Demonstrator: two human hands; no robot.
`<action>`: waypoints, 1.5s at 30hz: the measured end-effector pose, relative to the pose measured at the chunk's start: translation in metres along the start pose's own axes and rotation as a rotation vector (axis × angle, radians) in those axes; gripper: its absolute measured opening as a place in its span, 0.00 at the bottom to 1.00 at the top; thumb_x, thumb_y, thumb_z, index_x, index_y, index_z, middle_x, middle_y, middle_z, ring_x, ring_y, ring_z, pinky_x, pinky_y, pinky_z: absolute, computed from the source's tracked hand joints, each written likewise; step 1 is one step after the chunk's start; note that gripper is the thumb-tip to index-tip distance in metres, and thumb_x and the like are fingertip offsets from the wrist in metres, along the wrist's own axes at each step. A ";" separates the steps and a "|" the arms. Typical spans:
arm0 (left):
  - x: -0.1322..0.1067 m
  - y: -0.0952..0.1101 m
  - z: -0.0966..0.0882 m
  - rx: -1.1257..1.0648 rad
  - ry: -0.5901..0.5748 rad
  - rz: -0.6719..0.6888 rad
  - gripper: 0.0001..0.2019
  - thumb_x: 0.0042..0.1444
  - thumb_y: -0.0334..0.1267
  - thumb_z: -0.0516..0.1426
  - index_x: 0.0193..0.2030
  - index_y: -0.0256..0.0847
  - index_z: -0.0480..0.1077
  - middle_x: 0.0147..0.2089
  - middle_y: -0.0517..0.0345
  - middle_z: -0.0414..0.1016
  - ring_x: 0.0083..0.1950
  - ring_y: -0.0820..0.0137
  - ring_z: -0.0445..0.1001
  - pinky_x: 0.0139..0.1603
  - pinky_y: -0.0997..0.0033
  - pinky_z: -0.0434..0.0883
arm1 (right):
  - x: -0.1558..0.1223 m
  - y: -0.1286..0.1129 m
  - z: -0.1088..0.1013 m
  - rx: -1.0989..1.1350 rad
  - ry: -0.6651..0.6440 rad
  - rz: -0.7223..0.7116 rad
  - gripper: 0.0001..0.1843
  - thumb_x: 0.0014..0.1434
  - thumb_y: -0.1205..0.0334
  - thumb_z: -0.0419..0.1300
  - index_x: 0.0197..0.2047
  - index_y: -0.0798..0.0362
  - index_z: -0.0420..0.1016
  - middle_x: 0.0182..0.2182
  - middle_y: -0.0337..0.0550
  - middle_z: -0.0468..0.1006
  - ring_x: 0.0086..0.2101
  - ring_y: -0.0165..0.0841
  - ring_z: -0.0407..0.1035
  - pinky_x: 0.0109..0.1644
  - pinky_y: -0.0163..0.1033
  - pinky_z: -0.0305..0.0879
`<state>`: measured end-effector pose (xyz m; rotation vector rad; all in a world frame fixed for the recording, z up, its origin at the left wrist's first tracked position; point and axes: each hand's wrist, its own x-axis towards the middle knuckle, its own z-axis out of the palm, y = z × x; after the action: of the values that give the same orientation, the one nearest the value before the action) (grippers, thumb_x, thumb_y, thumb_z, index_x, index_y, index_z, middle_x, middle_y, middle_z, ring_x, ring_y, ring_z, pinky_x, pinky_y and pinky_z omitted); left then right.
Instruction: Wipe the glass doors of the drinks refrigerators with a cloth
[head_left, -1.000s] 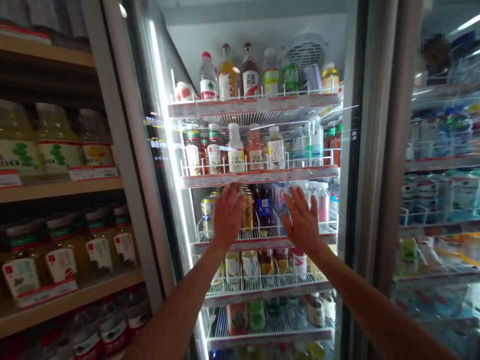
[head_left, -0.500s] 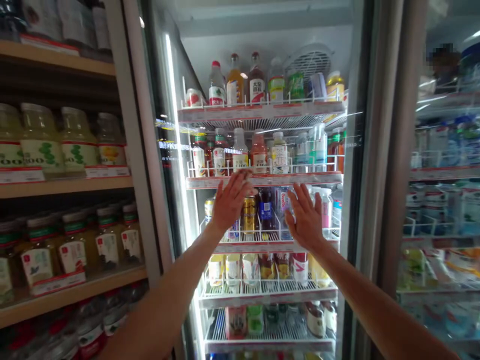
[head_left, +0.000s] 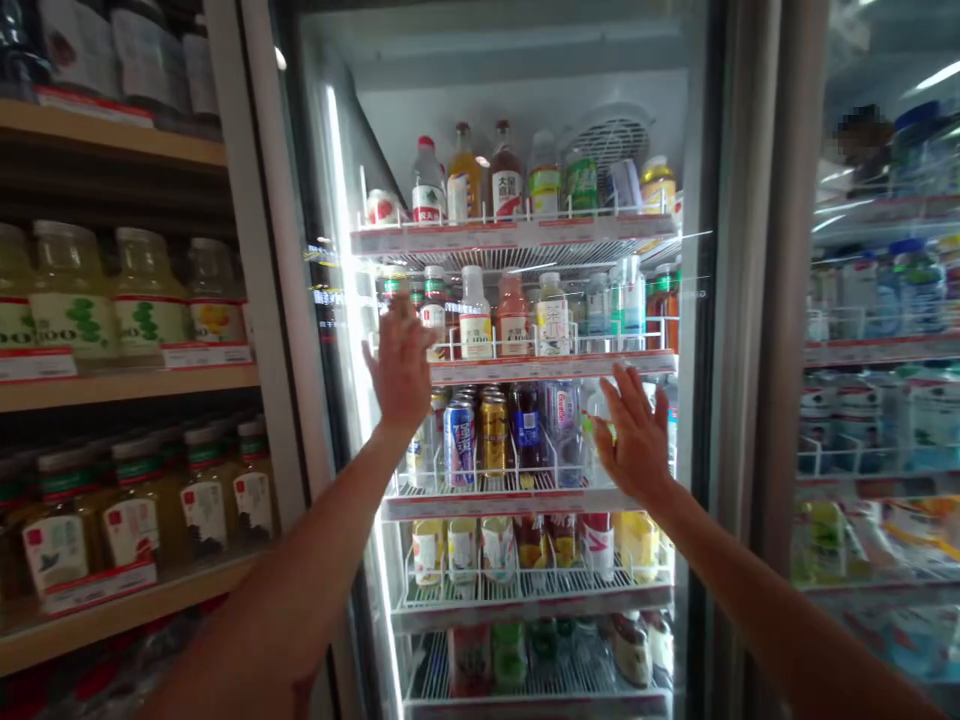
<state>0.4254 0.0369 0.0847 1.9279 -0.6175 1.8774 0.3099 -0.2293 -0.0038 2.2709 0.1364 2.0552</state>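
Both my arms reach toward a lit drinks fridge [head_left: 525, 90] whose wire shelves [head_left: 525, 500] carry bottles and cans. My left hand [head_left: 401, 365] is open, fingers up, raised near the fridge's left side in front of the second shelf of bottles [head_left: 514, 315]. My right hand [head_left: 637, 435] is open too, fingers spread, held in front of the third shelf to the right of a row of cans [head_left: 480, 430]. Neither hand holds anything. Whether the palms touch glass I cannot tell.
Wooden shelves [head_left: 127, 385] on the left hold rows of yellowish bottled drinks [head_left: 142, 300]. A second glass-door fridge [head_left: 885, 350] with more drinks stands on the right, past a grey door post [head_left: 780, 300].
My left hand has moved up and to the left, away from the cans. My right hand has shifted slightly right. The view has tilted down a little.
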 end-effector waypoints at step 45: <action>-0.022 -0.048 -0.012 0.071 -0.079 0.141 0.35 0.62 0.54 0.42 0.69 0.37 0.37 0.70 0.41 0.42 0.71 0.57 0.40 0.68 0.45 0.41 | 0.121 -0.034 0.064 0.069 0.142 -0.174 0.27 0.62 0.62 0.44 0.65 0.48 0.53 0.63 0.41 0.56 0.64 0.32 0.44 0.66 0.46 0.49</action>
<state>0.4422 0.0848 0.0651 2.0601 -0.7375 1.9390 0.3849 -0.1812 0.1059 2.0647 0.4051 2.1486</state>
